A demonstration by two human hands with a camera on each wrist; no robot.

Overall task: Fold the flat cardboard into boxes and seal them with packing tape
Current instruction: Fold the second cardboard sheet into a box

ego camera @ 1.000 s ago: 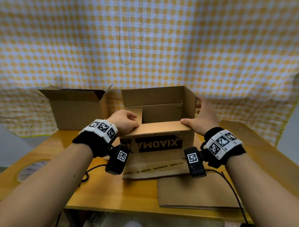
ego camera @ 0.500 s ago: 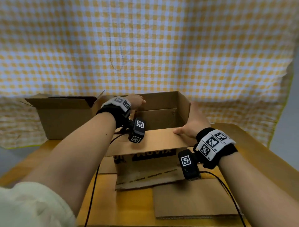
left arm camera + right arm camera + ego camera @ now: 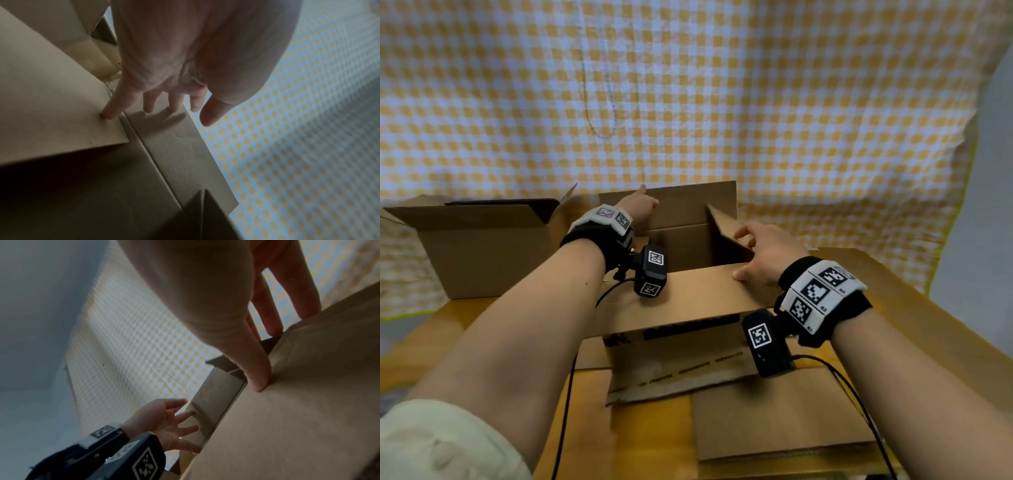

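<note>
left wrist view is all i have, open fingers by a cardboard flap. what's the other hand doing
observer: The right hand has its thumb pressed on the near flap, which lies folded flat over the box.
operator: and its fingers
observer: They touch the right side flap, which leans inward and is not yet down.
operator: anything else around
observer: An open second box stands at the back left, and a flat cardboard sheet lies in front of the box being folded.
</note>
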